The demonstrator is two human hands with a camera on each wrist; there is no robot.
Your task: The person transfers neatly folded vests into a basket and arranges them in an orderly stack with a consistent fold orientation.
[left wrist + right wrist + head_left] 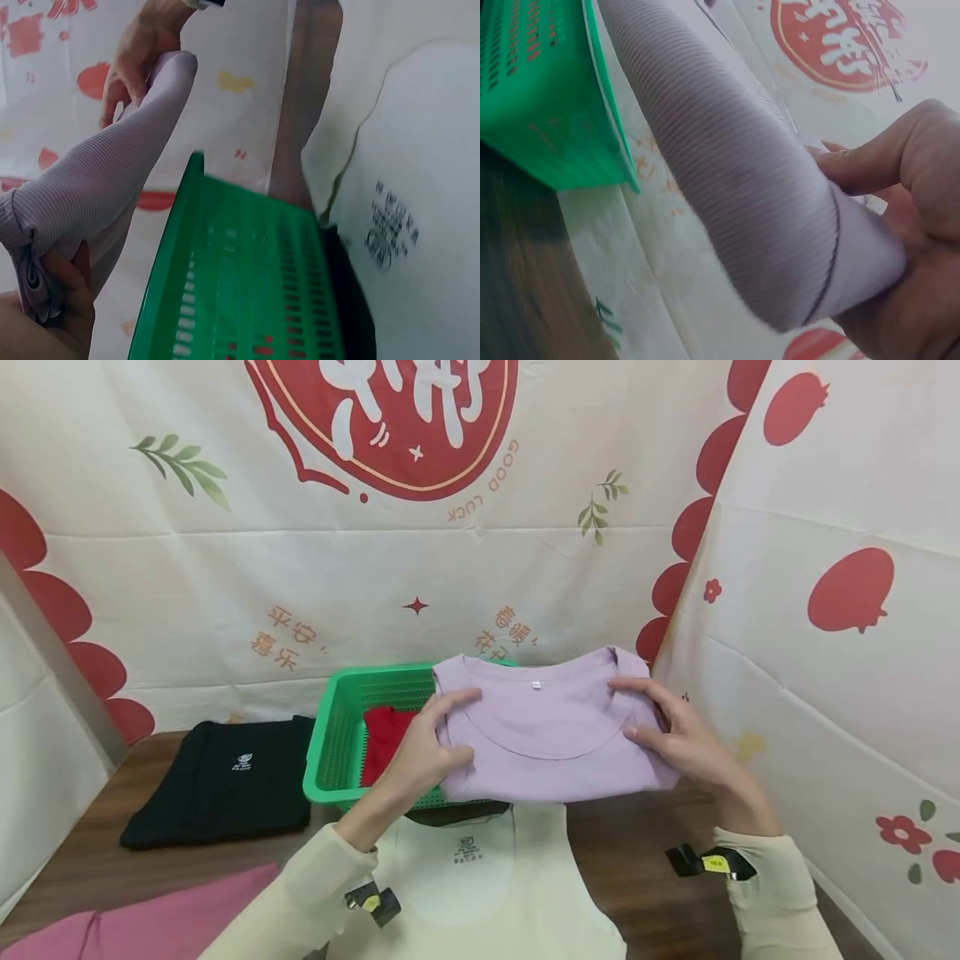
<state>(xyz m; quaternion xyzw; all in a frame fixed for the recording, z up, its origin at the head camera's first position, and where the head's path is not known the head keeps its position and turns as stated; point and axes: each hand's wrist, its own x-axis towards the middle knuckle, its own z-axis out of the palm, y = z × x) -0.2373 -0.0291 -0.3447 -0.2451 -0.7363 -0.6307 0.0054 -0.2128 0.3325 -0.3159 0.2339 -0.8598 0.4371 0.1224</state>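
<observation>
A folded lavender shirt (547, 727) is held up in the air between both hands, its round neckline and small white label facing the head camera. My left hand (427, 743) grips the shirt's left side, thumb and fingers over its front. On the opposite side, my right hand (686, 739) pinches the other edge. Ribbed fabric at the shirt's folded bottom (727, 165) shows in the right wrist view. Behind and left of the shirt stands a green plastic basket (326, 760), partly covered by it, with a red garment (386, 739) inside.
A cream sleeveless top (480, 893) lies flat in front, with a dark item partly under the basket beside it. To the left are a folded black garment (225, 781) and a pink garment (180, 918) on the wooden table (637, 860). Printed cloth (450, 577) hangs behind.
</observation>
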